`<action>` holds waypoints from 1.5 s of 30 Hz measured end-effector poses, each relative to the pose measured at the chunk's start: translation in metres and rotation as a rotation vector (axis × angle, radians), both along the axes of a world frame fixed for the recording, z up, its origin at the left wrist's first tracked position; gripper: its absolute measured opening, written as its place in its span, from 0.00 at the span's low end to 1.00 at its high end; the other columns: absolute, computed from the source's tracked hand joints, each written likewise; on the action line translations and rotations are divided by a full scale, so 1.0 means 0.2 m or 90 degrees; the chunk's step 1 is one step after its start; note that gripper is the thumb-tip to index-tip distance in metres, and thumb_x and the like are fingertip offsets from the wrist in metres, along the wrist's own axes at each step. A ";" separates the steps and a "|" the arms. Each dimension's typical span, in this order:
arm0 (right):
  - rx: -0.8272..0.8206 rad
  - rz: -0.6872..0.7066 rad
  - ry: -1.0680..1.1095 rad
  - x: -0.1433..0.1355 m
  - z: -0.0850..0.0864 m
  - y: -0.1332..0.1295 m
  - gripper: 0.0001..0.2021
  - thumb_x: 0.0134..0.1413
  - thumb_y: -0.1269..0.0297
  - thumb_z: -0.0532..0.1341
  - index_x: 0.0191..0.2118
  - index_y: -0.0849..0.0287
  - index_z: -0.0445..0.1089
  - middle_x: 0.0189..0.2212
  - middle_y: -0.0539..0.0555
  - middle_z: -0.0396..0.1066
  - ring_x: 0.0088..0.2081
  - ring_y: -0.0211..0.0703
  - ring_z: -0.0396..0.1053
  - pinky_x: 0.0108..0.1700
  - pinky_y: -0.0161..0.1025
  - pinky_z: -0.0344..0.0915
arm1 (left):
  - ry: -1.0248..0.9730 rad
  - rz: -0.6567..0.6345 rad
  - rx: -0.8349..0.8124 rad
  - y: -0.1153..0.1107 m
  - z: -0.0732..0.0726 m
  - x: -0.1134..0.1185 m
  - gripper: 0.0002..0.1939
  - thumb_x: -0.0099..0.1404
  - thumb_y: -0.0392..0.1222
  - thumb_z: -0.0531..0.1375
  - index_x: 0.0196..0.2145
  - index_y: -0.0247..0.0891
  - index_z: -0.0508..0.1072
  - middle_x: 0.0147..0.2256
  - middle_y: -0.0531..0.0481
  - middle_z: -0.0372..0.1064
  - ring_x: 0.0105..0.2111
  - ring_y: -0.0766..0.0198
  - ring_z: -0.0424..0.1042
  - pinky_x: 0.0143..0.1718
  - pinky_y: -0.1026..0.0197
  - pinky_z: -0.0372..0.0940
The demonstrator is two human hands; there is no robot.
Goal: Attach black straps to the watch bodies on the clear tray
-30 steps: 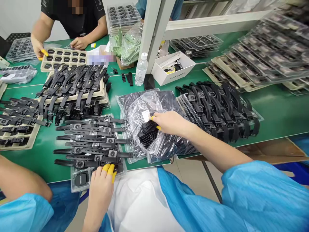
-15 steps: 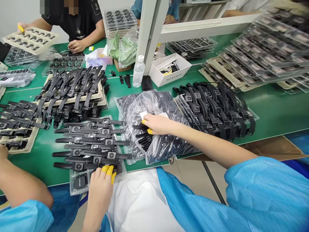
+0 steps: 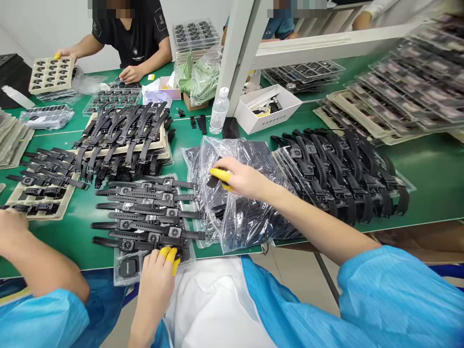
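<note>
My right hand (image 3: 241, 180), with yellow finger cots, pinches a small black watch strap (image 3: 212, 181) above a clear plastic bag (image 3: 235, 232) packed with black straps. Left of the bag lies a clear tray (image 3: 119, 278) bearing rows of smartwatches (image 3: 153, 238) with black straps, backs upward. At its near right corner, my left hand (image 3: 159, 265) has its cot-covered fingers curled in over a dark piece, largely hidden by them. A square black watch (image 3: 129, 267) without a visible strap sits in the compartment beside that hand.
Stacked trays of strapped watches stand behind (image 3: 119, 135) and to the right (image 3: 333, 174). A water bottle (image 3: 219, 111) and white box (image 3: 268, 108) stand beyond the bag. A co-worker's hand (image 3: 12, 224) is at far left; another person opposite holds a beige tray (image 3: 50, 76).
My right hand has risen from the bag's opening with a black strap. My left hand stays at the tray corner. The view has turned left; the person opposite has tilted the beige tray.
</note>
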State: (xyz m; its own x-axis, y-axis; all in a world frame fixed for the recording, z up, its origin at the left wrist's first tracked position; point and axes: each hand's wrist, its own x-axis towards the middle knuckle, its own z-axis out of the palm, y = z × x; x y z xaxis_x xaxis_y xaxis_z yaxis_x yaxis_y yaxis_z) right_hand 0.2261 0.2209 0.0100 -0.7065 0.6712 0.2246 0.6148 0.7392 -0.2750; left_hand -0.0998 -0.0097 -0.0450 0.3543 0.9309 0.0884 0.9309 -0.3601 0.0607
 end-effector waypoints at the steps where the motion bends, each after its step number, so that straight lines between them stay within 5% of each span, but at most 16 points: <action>1: -0.003 0.030 -0.025 -0.01 -0.03 -0.01 0.24 0.61 0.78 0.54 0.61 0.58 0.68 0.58 0.65 0.67 0.60 0.57 0.64 0.58 0.60 0.70 | 0.000 0.002 -0.004 0.00 0.00 0.00 0.19 0.65 0.27 0.55 0.49 0.39 0.77 0.46 0.42 0.78 0.44 0.50 0.71 0.45 0.48 0.67; 5: -0.084 0.107 -0.104 0.01 -0.13 -0.08 0.26 0.56 0.85 0.53 0.58 0.64 0.71 0.56 0.68 0.70 0.59 0.56 0.68 0.56 0.59 0.71 | -0.010 0.003 0.004 0.00 -0.01 0.00 0.20 0.65 0.26 0.55 0.50 0.39 0.77 0.46 0.43 0.78 0.45 0.50 0.71 0.46 0.49 0.67; 8: -0.178 0.135 -0.054 0.04 -0.13 -0.12 0.27 0.57 0.80 0.57 0.62 0.61 0.67 0.64 0.66 0.65 0.66 0.55 0.62 0.63 0.58 0.67 | -0.014 -0.001 0.012 0.00 0.00 0.00 0.20 0.65 0.25 0.55 0.49 0.39 0.77 0.45 0.44 0.78 0.45 0.50 0.71 0.45 0.49 0.67; 11: -0.201 0.002 0.042 0.04 -0.11 -0.11 0.24 0.66 0.65 0.58 0.66 0.56 0.63 0.67 0.64 0.61 0.69 0.56 0.59 0.67 0.61 0.62 | -0.025 -0.012 0.009 0.01 0.00 -0.01 0.20 0.63 0.23 0.55 0.48 0.37 0.77 0.45 0.43 0.78 0.44 0.50 0.71 0.45 0.50 0.67; 15: -0.113 -0.276 0.024 -0.02 -0.16 -0.03 0.26 0.67 0.54 0.60 0.62 0.66 0.65 0.65 0.74 0.62 0.69 0.69 0.55 0.67 0.68 0.57 | -0.047 -0.023 0.001 0.02 0.03 -0.02 0.20 0.60 0.23 0.55 0.46 0.36 0.77 0.43 0.43 0.78 0.43 0.50 0.71 0.42 0.50 0.67; 19: -0.097 -0.296 -0.014 -0.06 -0.23 0.03 0.20 0.62 0.59 0.65 0.54 0.68 0.68 0.64 0.77 0.61 0.68 0.75 0.54 0.66 0.68 0.57 | -0.105 -0.040 0.013 0.03 0.07 -0.03 0.20 0.60 0.23 0.53 0.46 0.37 0.75 0.41 0.45 0.78 0.41 0.51 0.71 0.40 0.52 0.68; 22: -0.099 -0.277 0.145 -0.07 -0.22 0.01 0.09 0.61 0.63 0.63 0.44 0.59 0.66 0.60 0.71 0.66 0.67 0.69 0.58 0.65 0.67 0.57 | -0.212 -0.040 0.005 0.03 0.12 -0.06 0.16 0.67 0.28 0.54 0.48 0.37 0.73 0.40 0.45 0.77 0.41 0.53 0.73 0.40 0.53 0.70; 26: -0.299 -0.248 0.573 -0.12 -0.12 -0.10 0.11 0.65 0.58 0.60 0.41 0.51 0.55 0.35 0.52 0.73 0.40 0.48 0.75 0.47 0.51 0.72 | -0.401 0.049 -0.077 -0.01 0.15 -0.07 0.14 0.72 0.34 0.56 0.54 0.40 0.70 0.44 0.45 0.77 0.43 0.58 0.77 0.42 0.58 0.72; 28: -0.402 -0.249 0.773 -0.17 -0.06 -0.21 0.14 0.65 0.54 0.62 0.42 0.49 0.53 0.26 0.43 0.65 0.25 0.39 0.67 0.31 0.39 0.70 | -0.489 0.115 -0.103 -0.02 0.14 -0.04 0.14 0.73 0.36 0.57 0.55 0.41 0.69 0.46 0.44 0.77 0.43 0.58 0.78 0.42 0.59 0.73; 31: -0.648 -0.214 0.927 -0.29 0.00 -0.41 0.15 0.65 0.46 0.60 0.41 0.50 0.58 0.21 0.40 0.53 0.17 0.34 0.49 0.17 0.32 0.54 | -0.614 0.167 -0.144 -0.01 0.13 0.04 0.13 0.74 0.38 0.56 0.55 0.41 0.67 0.47 0.42 0.76 0.43 0.59 0.78 0.42 0.58 0.74; 35: -1.026 -0.074 0.868 -0.47 -0.04 -0.71 0.25 0.65 0.36 0.54 0.33 0.55 0.62 0.18 0.40 0.48 0.16 0.31 0.43 0.16 0.31 0.48 | -0.699 0.150 -0.186 0.06 0.12 0.13 0.17 0.74 0.36 0.54 0.59 0.41 0.63 0.52 0.41 0.74 0.47 0.59 0.77 0.48 0.56 0.74; 39: -1.081 -0.036 0.745 -0.56 -0.10 -0.91 0.23 0.60 0.40 0.65 0.42 0.55 0.62 0.20 0.42 0.63 0.17 0.33 0.57 0.20 0.31 0.55 | -0.629 0.021 -0.182 0.11 0.13 0.16 0.26 0.70 0.30 0.54 0.64 0.41 0.62 0.56 0.41 0.73 0.55 0.56 0.74 0.57 0.52 0.71; 45: -1.129 -0.024 0.635 -0.52 -0.10 -0.90 0.24 0.60 0.39 0.65 0.40 0.58 0.65 0.18 0.41 0.63 0.16 0.30 0.53 0.19 0.30 0.50 | -0.570 -0.076 -0.157 0.10 0.12 0.14 0.29 0.70 0.28 0.51 0.66 0.42 0.63 0.59 0.40 0.71 0.60 0.54 0.71 0.60 0.51 0.69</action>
State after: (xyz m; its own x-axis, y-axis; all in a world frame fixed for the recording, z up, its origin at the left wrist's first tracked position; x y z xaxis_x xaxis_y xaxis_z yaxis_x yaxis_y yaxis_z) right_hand 0.1221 0.0406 -0.0108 -0.7604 0.5539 -0.3391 -0.1714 -0.6747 -0.7179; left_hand -0.0713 0.0109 -0.0205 0.3442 0.9215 0.1798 0.4576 -0.3318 0.8250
